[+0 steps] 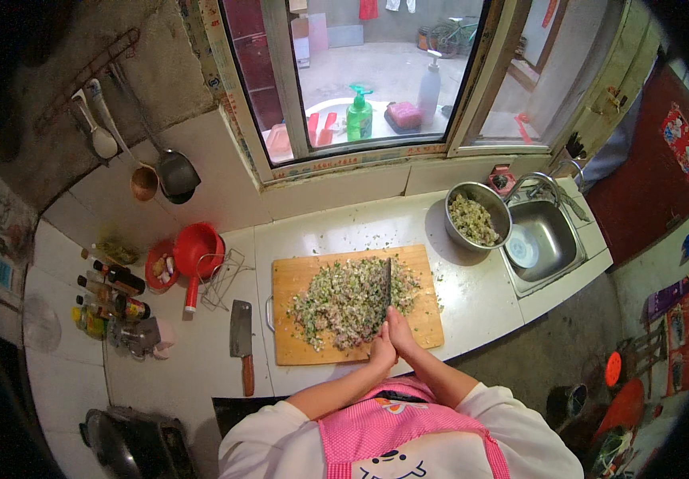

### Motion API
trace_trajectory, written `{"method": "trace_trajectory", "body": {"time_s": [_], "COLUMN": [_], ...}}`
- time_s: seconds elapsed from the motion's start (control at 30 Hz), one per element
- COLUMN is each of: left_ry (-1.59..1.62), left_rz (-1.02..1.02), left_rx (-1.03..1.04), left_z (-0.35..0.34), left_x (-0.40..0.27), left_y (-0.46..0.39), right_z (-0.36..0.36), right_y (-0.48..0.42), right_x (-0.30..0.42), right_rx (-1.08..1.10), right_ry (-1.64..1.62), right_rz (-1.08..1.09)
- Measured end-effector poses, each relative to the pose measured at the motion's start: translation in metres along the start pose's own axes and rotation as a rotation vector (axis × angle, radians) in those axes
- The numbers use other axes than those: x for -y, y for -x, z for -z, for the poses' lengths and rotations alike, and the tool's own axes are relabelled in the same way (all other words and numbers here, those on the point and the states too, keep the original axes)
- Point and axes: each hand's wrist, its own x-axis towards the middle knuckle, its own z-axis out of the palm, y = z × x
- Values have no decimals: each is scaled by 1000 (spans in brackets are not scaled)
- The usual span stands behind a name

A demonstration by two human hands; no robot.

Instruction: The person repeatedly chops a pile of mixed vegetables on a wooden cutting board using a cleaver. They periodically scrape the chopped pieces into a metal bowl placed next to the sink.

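Observation:
A wooden cutting board [358, 356] lies on the counter before me, heaped with a finely chopped mix of greens and pale pinkish bits [338, 299]. My right hand [401, 331] grips the knife [388, 281], whose blade is seen nearly edge-on over the right part of the heap. Bits of the mix cling to the blade. Pressed close beside it, my left hand [384, 348] is also closed at the knife's handle, which the fingers hide. A second knife, a cleaver with a wooden handle [241, 329], lies flat left of the board.
A steel bowl [477, 215] of chopped greenish filling stands back right, beside the sink [551, 239] with a pale dish [522, 246]. Leftward are a red ladle-like strainer [199, 251], a wire rack [225, 275] and several seasoning bottles [111, 281]. A dark pot [129, 443] sits front left.

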Motion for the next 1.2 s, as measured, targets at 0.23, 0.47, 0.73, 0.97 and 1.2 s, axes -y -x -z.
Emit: {"method": "trace_trajectory", "body": {"time_s": [0.23, 0.47, 0.73, 0.97, 1.2], "left_ry": [90, 425, 159, -36, 38], "left_rz": [-75, -216, -792, -178, -150], "left_rx": [-18, -59, -243, 26, 4], "left_z": [-4, -22, -30, -30, -37], "left_x": [12, 21, 23, 5, 9], "left_y": [-6, -8, -15, -11, -16], "right_z": [2, 20, 23, 34, 38], "right_y": [21, 44, 55, 24, 1], "right_x": [34, 80, 75, 19, -25], "right_rx": [-10, 62, -93, -148, -47], "right_ry": [12, -21, 37, -40, 58], "right_rz": [152, 28, 180, -13, -23]}}
